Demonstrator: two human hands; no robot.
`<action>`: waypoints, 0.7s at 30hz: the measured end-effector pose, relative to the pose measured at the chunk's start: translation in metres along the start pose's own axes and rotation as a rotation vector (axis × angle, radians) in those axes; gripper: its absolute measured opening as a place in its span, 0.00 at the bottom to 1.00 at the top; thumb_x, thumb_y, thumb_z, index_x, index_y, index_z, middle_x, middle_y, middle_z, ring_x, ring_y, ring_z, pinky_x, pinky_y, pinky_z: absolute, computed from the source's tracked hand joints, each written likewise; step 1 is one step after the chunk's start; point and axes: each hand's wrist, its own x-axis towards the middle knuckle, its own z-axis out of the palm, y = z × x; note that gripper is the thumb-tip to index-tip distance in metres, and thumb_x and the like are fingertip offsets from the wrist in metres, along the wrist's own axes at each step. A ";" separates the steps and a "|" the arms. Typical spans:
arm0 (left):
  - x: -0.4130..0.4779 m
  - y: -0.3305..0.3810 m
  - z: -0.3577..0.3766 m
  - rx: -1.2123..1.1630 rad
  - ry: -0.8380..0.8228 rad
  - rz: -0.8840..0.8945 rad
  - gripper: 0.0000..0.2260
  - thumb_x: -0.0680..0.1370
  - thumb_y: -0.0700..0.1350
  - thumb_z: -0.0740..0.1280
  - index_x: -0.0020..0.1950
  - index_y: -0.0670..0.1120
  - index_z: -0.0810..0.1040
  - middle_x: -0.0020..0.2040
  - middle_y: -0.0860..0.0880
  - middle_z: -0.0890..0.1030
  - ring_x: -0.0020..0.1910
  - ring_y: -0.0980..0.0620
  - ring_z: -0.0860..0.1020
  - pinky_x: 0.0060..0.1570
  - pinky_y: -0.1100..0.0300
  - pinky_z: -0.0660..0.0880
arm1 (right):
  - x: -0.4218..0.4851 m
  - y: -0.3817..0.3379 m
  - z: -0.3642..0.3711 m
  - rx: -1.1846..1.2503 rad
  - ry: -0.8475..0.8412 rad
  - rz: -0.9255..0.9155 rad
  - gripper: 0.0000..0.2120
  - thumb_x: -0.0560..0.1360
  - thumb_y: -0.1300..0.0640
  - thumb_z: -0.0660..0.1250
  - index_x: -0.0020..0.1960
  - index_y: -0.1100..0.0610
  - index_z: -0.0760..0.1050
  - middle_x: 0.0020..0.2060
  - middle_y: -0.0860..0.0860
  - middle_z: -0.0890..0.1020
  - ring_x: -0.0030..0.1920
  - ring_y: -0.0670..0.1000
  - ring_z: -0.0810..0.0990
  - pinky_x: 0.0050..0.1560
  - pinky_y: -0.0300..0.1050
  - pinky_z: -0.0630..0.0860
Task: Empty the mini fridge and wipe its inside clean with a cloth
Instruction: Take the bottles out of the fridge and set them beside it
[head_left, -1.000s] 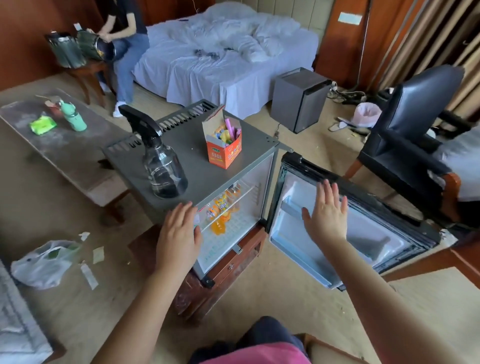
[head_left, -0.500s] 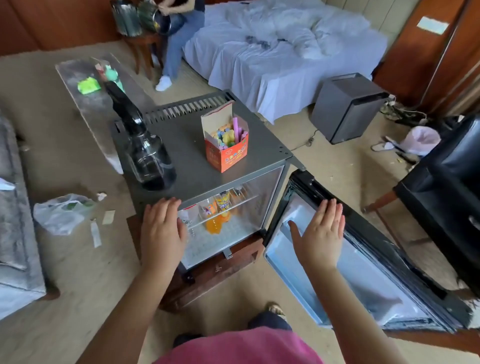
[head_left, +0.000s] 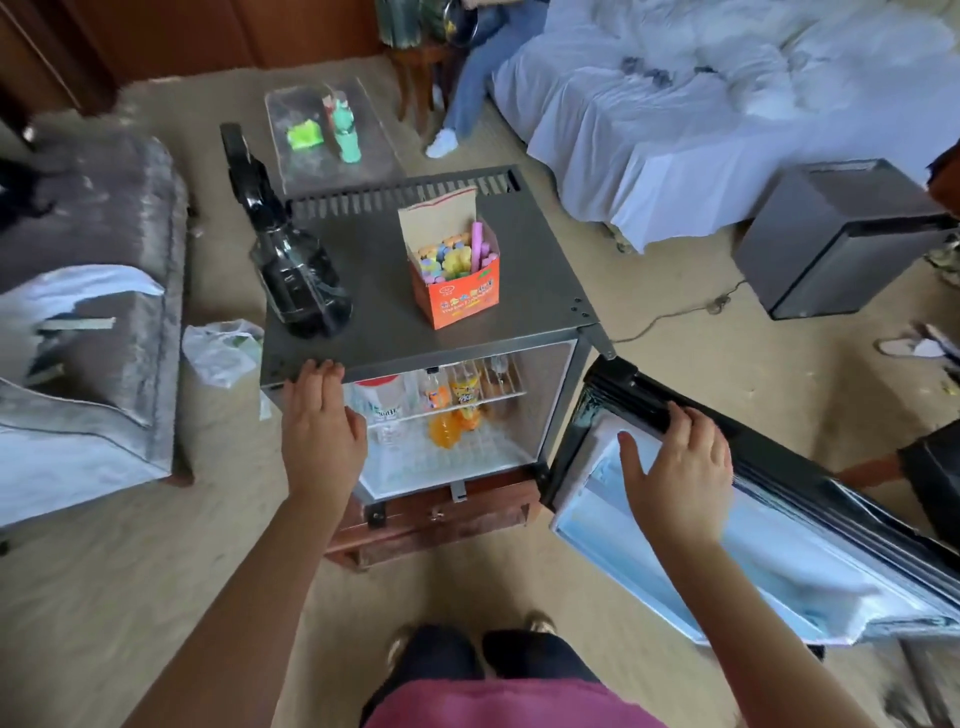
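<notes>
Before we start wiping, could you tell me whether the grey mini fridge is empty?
Not empty: through its open door, orange drink bottles and a white red-lidded container show inside the grey mini fridge.

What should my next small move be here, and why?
Probably move the left hand from the top edge of the mini fridge in to the red-lidded white container at the shelf's left. The door stands wide open, held by the right hand, and the orange bottles are also inside, so nothing can be wiped yet.
</notes>
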 end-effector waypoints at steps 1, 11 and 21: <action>0.000 0.000 0.000 -0.003 0.010 0.002 0.22 0.69 0.32 0.70 0.62 0.34 0.74 0.59 0.36 0.75 0.64 0.37 0.72 0.62 0.39 0.72 | -0.001 -0.004 0.002 0.042 0.030 -0.020 0.30 0.76 0.44 0.56 0.64 0.69 0.71 0.58 0.65 0.76 0.62 0.65 0.73 0.64 0.61 0.70; -0.051 -0.043 0.074 -0.010 0.208 0.149 0.25 0.75 0.43 0.59 0.72 0.41 0.64 0.74 0.42 0.66 0.75 0.45 0.59 0.74 0.45 0.54 | -0.072 -0.089 0.148 0.399 -0.113 -0.343 0.24 0.75 0.49 0.59 0.67 0.60 0.70 0.65 0.56 0.74 0.67 0.56 0.70 0.67 0.53 0.68; -0.194 -0.107 0.134 -0.342 0.106 -0.121 0.23 0.77 0.42 0.66 0.72 0.41 0.67 0.70 0.43 0.70 0.70 0.45 0.68 0.70 0.52 0.64 | -0.175 -0.095 0.238 0.525 -0.203 -0.407 0.21 0.75 0.58 0.68 0.65 0.64 0.70 0.65 0.58 0.73 0.64 0.59 0.72 0.62 0.53 0.70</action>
